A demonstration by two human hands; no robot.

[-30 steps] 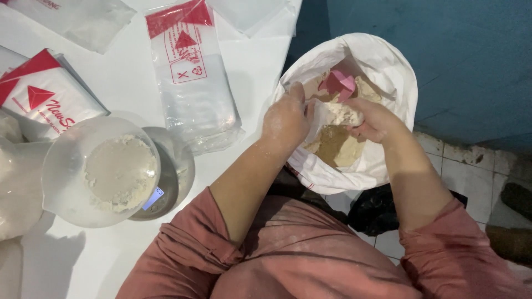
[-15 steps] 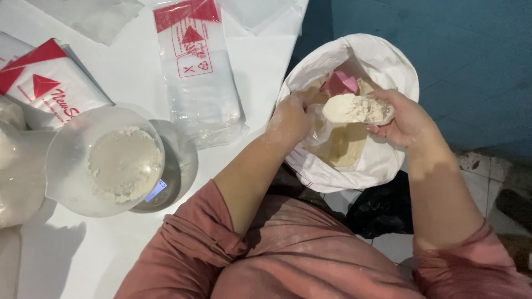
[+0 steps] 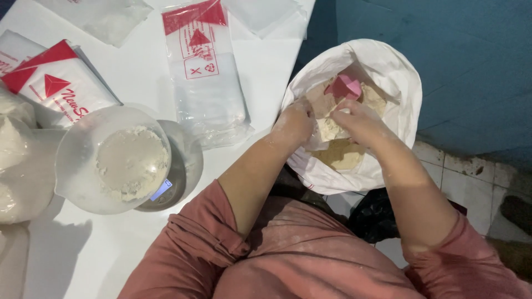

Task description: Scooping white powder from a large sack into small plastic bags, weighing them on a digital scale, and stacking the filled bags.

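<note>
Both my hands are at the mouth of a white sack (image 3: 394, 71) of pale flour that stands beside the table. My left hand (image 3: 292, 125) pinches one edge of a small clear plastic bag (image 3: 329, 130) partly filled with flour. My right hand (image 3: 363, 123) grips the bag's other side from above. A pink scoop (image 3: 343, 87) lies in the flour just behind my hands. Both hands and forearms are dusted with flour.
On the white table (image 3: 260, 72), a clear bowl of flour (image 3: 113, 160) sits on a small digital scale (image 3: 178, 166). Stacks of empty clear bags (image 3: 206, 83) with red headers lie behind it, and filled bags (image 3: 16, 160) at the left edge. Tiled floor (image 3: 471, 177) lies to the right.
My right hand lifted the flour-filled small bag up, then brought it back down into the sack's mouth. My left hand stayed at the bag's edge.
</note>
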